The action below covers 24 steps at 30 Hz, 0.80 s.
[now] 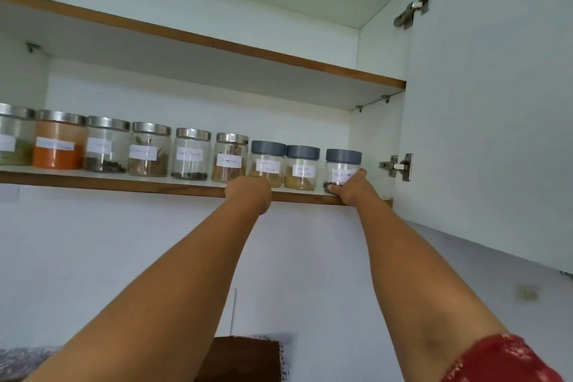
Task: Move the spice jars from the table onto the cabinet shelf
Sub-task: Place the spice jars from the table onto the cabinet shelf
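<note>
Several labelled spice jars stand in a row on the cabinet shelf (pixel 124 178). Steel-lidded jars (pixel 148 149) fill the left and middle. Three grey-lidded jars stand at the right end. My right hand (pixel 348 189) grips the rightmost one, a black pepper jar (pixel 342 161), with the thumb at its lower left and the fingers round its right side. The jar sits at the shelf's front edge. My left hand (pixel 249 192) is raised to the shelf edge in front of the garam masala jar (pixel 268 158) and covers its base. Its fingers are hidden behind the back of the hand.
The open cabinet door (pixel 496 102) stands close on the right, with a metal hinge (pixel 398 166) just beyond the pepper jar. An upper shelf (pixel 217 43) runs overhead. A dark wooden object (pixel 245 357) lies low in view between my forearms.
</note>
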Available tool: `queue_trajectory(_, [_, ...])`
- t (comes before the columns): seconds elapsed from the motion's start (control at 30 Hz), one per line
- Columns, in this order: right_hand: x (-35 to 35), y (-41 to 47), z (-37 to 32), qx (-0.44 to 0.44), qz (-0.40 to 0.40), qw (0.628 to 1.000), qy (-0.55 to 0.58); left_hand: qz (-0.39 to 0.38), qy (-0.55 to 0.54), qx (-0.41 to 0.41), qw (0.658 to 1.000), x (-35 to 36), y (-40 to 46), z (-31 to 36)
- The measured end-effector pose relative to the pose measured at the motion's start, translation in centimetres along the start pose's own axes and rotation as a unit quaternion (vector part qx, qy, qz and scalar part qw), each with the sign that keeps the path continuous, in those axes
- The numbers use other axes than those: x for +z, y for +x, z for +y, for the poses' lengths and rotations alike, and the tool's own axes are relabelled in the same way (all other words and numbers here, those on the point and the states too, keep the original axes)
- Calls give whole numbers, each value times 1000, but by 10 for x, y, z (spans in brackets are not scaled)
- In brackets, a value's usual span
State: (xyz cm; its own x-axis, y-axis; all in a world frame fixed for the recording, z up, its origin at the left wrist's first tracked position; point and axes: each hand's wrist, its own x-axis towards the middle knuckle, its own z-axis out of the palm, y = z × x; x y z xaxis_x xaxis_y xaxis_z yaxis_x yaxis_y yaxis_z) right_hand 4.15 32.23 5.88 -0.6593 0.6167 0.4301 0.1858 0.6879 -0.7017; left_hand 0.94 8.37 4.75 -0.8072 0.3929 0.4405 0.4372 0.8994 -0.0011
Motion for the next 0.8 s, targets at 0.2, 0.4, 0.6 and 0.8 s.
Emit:
queue_trajectory(0.2, [6,32,8,42,-45,997,-49,-8,57,15,998,-6,18,-4])
queue_trajectory(0.4, [9,40,11,43,-56,996,-63,-29,54,20,998,-12,22,-7])
queue_trajectory(0.6, [10,40,13,44,-72,994,-69,-30,55,22,998,-15,16,-5])
queue_trajectory(0.8, [4,25,10,40,-71,992,-101,-31,61,32,997,-15,12,-5])
